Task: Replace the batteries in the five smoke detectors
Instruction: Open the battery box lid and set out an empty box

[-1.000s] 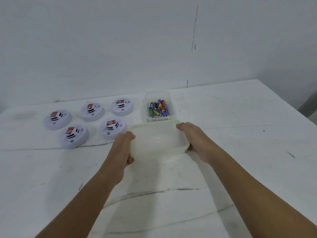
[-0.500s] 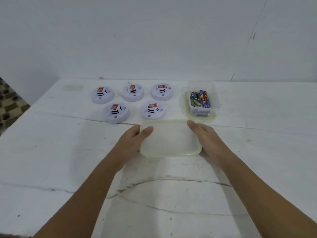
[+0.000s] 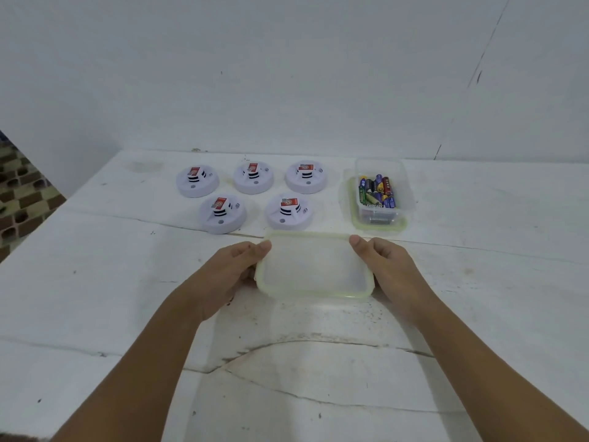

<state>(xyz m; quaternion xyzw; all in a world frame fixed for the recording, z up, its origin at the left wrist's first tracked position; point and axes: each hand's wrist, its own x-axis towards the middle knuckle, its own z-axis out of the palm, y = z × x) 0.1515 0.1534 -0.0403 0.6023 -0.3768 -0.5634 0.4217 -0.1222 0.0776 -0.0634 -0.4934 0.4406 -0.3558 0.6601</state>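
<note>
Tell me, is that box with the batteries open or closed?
Open. The battery box has no cover on top, so the batteries show uncovered inside. It seems to sit on its lid.

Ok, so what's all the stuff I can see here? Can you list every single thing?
smoke detectors: five, white with red stickers, far left part of the table, three in the back row and two in front.
battery box: one, clear plastic, right of the detectors, standing on a green-rimmed lid.
batteries: a pile, too jumbled to count, blue, green, black and red, inside the battery box.
empty container: one, cloudy clear with a pale green rim, middle of the table, in front of the detectors.
table: one, white and scuffed, with cracks.
wall: white, behind the table.
hands: two, the left hand and the right hand grip the empty container's two short sides.
</note>
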